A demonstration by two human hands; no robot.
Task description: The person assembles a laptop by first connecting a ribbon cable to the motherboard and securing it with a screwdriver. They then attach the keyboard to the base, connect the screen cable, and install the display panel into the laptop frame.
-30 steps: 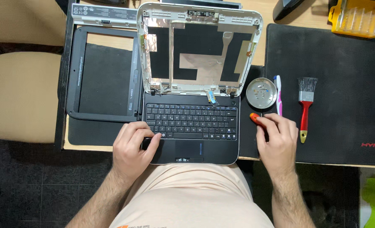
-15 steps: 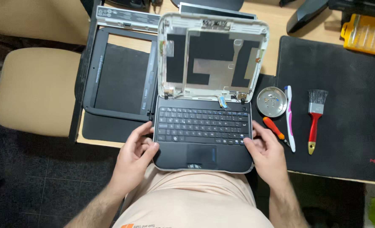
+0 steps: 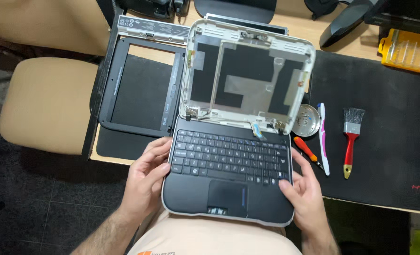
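A small black laptop (image 3: 229,170) with a white rim is held tilted over my lap, past the desk's front edge. Its lid (image 3: 248,80) stands open with no screen panel in it, showing a bare white shell with black and silver patches. My left hand (image 3: 146,177) grips the base's left edge, fingers by the keyboard. My right hand (image 3: 304,191) holds the base's right edge, thumb at the keyboard's lower right corner. A red-handled screwdriver (image 3: 308,152) lies on the black mat just beside my right hand.
A black screen bezel frame (image 3: 141,89) lies left of the laptop. A round metal dish (image 3: 309,119), a white and pink toothbrush (image 3: 323,139) and a red-handled paintbrush (image 3: 351,139) lie on the black mat (image 3: 385,141). A yellow bit case (image 3: 407,49) sits far right; a tan chair (image 3: 47,104) stands left.
My right hand left the screwdriver on the mat and took the laptop's right edge. Both hands have drawn the laptop toward me, off the desk's front edge.
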